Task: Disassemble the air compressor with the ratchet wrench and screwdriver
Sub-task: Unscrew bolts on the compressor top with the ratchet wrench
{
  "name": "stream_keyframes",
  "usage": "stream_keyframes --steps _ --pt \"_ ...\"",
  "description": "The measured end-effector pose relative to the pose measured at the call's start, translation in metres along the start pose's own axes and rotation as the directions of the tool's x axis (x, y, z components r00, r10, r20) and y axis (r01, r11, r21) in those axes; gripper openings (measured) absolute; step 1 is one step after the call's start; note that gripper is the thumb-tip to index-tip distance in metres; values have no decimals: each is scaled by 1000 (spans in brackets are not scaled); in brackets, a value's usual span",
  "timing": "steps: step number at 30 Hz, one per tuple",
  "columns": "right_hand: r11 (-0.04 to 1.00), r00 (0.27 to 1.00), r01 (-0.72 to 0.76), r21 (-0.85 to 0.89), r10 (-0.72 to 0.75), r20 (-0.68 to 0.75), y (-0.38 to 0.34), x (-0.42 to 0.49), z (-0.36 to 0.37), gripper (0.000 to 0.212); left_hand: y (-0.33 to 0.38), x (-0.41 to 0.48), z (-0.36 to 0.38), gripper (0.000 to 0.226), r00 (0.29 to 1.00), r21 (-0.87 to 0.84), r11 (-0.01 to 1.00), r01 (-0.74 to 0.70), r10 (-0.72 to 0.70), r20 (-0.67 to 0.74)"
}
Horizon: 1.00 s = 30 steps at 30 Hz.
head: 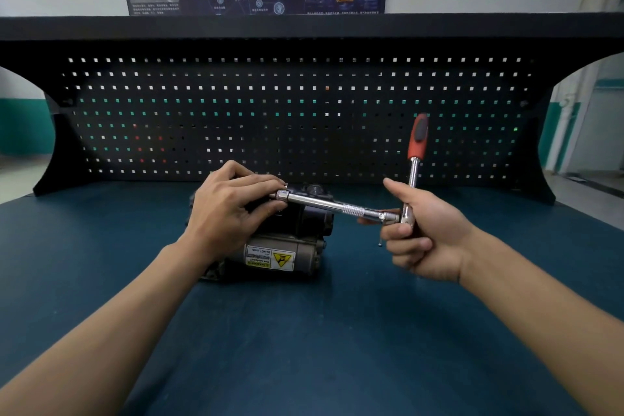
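The air compressor (pixel 283 246), dark metal with a yellow warning label, lies on the blue bench top at the centre. My left hand (pixel 233 209) rests on its upper left part, fingers pinching the socket end of a chrome extension bar (pixel 334 206). The bar runs level to the right into the head of the ratchet wrench (pixel 413 162), whose red and black handle points up. My right hand (pixel 422 233) grips the ratchet head, thumb raised. No screwdriver is in view.
The blue bench top (pixel 304 348) spreads around the compressor. A black pegboard back panel (pixel 304 111) rises just behind it, with a shelf on top. A small metal piece (pixel 380 243) shows under my right hand's fingers.
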State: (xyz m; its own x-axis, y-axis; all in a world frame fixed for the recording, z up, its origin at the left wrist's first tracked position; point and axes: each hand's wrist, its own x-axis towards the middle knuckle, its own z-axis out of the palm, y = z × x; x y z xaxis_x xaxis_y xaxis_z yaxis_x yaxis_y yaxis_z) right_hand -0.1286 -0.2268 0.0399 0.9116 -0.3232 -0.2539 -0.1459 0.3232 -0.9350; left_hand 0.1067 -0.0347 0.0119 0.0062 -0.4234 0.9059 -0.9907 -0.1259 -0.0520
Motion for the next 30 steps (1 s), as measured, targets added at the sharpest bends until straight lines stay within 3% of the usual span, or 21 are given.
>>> stream_keyframes --steps 6,9,14,17,21,23,26,28,30 --pt "991 999 -38 129 35 28 3 2 0 32 0 0 -1 29 1000 12 1000 13 -14 12" --pt "999 1000 29 26 -29 -12 5 2 1 20 2 1 -3 31 999 1 1000 28 -28 27" --pt "933 959 246 -264 -274 -74 8 1 -1 32 5 3 -6 35 997 -25 998 59 -58 55" --pt "757 863 397 -519 -501 -69 11 -1 -2 20 7 4 -7 36 994 -43 995 92 -89 66" --pt "462 724 461 -758 -690 19 16 5 -7 2 11 5 -11 37 989 -47 992 117 -112 94" --pt "374 638 519 -769 -767 58 20 10 -10 13 12 7 -14 40 985 -46 991 126 -119 125" --pt "115 474 541 -833 -860 189 20 14 -15 25 14 9 -17 45 976 -36 989 142 -134 170" --pt "67 445 530 -845 -870 210 18 13 -16 28 14 10 -17 42 975 -23 990 141 -135 177" --pt "94 452 543 -834 -871 196 18 12 -15 27 14 10 -16 34 977 -7 991 134 -131 170"
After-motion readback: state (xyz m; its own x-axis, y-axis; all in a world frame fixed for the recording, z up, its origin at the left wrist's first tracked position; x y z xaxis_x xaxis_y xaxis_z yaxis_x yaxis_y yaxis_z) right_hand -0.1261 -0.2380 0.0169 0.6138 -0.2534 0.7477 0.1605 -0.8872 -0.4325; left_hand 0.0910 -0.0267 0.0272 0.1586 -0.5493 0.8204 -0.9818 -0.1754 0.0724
